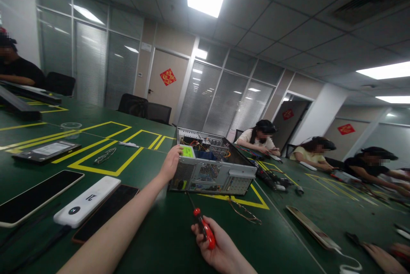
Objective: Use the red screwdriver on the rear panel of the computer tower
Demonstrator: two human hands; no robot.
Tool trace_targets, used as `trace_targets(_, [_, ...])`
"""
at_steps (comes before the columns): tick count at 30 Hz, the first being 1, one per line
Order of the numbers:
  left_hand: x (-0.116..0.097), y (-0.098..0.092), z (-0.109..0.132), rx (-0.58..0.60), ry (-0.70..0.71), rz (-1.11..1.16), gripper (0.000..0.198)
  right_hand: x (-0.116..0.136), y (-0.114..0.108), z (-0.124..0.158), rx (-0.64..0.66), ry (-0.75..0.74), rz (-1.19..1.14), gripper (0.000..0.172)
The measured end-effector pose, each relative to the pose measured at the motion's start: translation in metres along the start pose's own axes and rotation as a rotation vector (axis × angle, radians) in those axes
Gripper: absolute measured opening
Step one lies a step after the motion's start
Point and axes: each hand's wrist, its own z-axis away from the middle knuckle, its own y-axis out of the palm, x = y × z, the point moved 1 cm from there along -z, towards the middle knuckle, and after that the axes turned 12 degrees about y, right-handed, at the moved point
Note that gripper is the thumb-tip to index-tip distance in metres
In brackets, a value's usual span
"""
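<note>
An opened computer case lies on its side on the green table, with coloured wires and parts showing inside. At its left corner sits a power supply with a yellow-green label. My left hand holds that corner of the case, its fingertips beside the label. In front of the case, my right hand is closed around the red and black handle of a screwdriver. The shaft points up toward the lower edge of the case's back panel; whether the tip touches it I cannot tell.
Left of the case lie a hard drive, a phone, a white power bank and a dark phone. A cable bundle and another phone lie to the right. Several people sit around the table.
</note>
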Motion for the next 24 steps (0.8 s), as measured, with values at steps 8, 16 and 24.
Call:
trace_targets(8, [-0.0016, -0.0009, -0.0001, 0.024, -0.016, -0.016, 0.048, 0.0015, -0.0032, -0.0029, -0.011, -0.036, 0.06, 0.044])
trace_targets(16, [-0.0003, -0.0005, 0.0003, 0.02, -0.002, -0.027, 0.048, -0.0034, 0.0016, 0.0005, -0.048, 0.002, 0.031, 0.042])
trace_targets(24, [-0.0023, -0.0012, -0.0002, 0.024, 0.002, -0.038, 0.049, -0.0033, 0.0035, 0.0043, -0.066, -0.058, 0.045, 0.05])
